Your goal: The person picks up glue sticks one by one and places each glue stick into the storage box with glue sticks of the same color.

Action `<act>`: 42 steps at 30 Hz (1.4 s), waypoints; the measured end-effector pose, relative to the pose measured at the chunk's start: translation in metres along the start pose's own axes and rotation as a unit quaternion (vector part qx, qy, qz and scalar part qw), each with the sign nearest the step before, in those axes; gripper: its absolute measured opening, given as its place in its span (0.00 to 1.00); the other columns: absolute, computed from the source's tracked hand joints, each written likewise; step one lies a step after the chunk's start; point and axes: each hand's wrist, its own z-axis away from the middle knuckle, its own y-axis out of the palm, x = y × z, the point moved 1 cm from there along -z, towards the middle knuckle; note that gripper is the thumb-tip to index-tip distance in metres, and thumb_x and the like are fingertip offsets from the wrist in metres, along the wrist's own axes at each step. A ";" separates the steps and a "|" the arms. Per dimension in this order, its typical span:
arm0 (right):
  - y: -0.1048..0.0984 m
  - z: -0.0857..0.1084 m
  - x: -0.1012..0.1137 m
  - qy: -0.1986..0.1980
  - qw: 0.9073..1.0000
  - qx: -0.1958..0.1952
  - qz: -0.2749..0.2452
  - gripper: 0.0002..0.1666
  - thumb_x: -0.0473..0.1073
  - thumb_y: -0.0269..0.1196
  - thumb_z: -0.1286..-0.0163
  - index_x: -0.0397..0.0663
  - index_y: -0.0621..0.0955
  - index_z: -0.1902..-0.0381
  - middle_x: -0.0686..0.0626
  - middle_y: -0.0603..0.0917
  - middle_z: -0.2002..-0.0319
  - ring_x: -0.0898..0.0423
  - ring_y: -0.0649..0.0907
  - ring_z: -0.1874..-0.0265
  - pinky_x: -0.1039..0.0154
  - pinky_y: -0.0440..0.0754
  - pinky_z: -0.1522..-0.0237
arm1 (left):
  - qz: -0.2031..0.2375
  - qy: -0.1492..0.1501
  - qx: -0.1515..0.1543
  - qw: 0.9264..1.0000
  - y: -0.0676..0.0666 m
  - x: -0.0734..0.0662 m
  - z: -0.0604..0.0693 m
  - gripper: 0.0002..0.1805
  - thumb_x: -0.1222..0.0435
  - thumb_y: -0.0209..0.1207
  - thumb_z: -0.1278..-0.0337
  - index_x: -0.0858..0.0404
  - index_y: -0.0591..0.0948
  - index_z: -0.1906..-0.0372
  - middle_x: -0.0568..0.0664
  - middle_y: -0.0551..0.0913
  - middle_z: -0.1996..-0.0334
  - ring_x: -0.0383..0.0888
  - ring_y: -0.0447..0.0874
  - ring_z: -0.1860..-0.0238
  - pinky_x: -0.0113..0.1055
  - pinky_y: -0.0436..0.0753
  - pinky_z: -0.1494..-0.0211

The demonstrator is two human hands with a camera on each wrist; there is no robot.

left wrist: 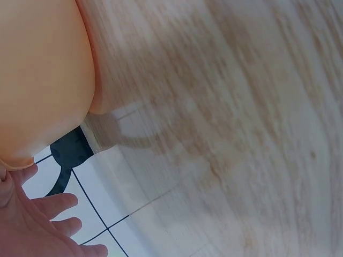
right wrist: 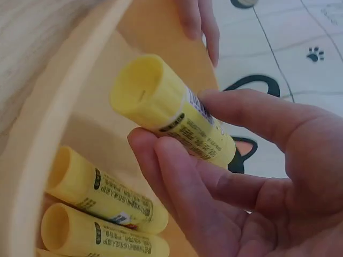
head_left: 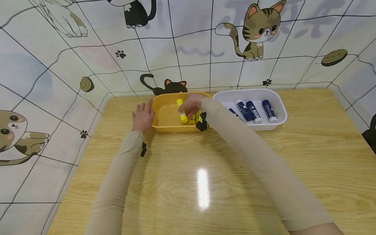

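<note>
A yellow glue stick [right wrist: 182, 115] is pinched between the thumb and fingers of my right hand [head_left: 191, 103], tilted above the floor of the orange tray [head_left: 165, 129]. More yellow glue sticks [right wrist: 107, 201] lie side by side in that tray, below the hand in the right wrist view; in the head view the hand and sleeve partly cover them. My left hand [head_left: 143, 117] rests at the tray's left end with its fingers spread, touching the rim. In the left wrist view the tray's outer wall [left wrist: 45, 69] stands beside those fingers.
A white tray [head_left: 280, 112] stands right of the orange one, holding several dark blue glue sticks [head_left: 253, 111]. Both trays are near the back edge of the wooden table [head_left: 176, 182], by a wall [head_left: 194, 71] with cat drawings.
</note>
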 end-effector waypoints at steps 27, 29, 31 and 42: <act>-0.002 -0.009 -0.001 0.059 0.990 0.046 0.123 0.27 0.48 0.67 0.36 0.29 0.79 0.50 0.40 0.86 0.59 0.57 0.87 0.73 0.65 0.82 0.56 | -0.009 -0.013 -0.001 1.000 -0.002 -0.002 0.004 0.28 0.56 0.34 0.23 0.50 0.53 0.23 0.67 0.53 0.28 0.64 0.41 0.27 0.67 0.45 0.33; -0.005 -0.001 -0.003 0.038 0.990 0.034 0.131 0.27 0.48 0.67 0.36 0.31 0.78 0.49 0.40 0.84 0.57 0.55 0.87 0.69 0.63 0.82 0.55 | -0.009 -0.013 -0.002 1.000 -0.002 -0.003 0.004 0.28 0.56 0.34 0.23 0.50 0.53 0.23 0.67 0.53 0.28 0.64 0.41 0.27 0.67 0.45 0.33; -0.007 0.008 -0.004 0.017 0.991 0.023 0.129 0.26 0.47 0.68 0.37 0.31 0.78 0.50 0.41 0.83 0.59 0.53 0.87 0.66 0.60 0.81 0.53 | -0.008 -0.013 -0.002 1.000 -0.002 -0.005 0.003 0.28 0.56 0.34 0.23 0.50 0.53 0.23 0.67 0.54 0.28 0.64 0.42 0.27 0.67 0.45 0.33; -0.001 0.061 -0.029 -0.084 0.982 0.010 0.168 0.15 0.46 0.68 0.38 0.39 0.79 0.68 0.51 0.78 0.78 0.60 0.76 0.79 0.70 0.75 0.73 | 0.012 0.001 -0.006 1.000 0.001 0.000 0.003 0.28 0.56 0.33 0.24 0.52 0.52 0.23 0.70 0.56 0.29 0.67 0.47 0.29 0.68 0.48 0.34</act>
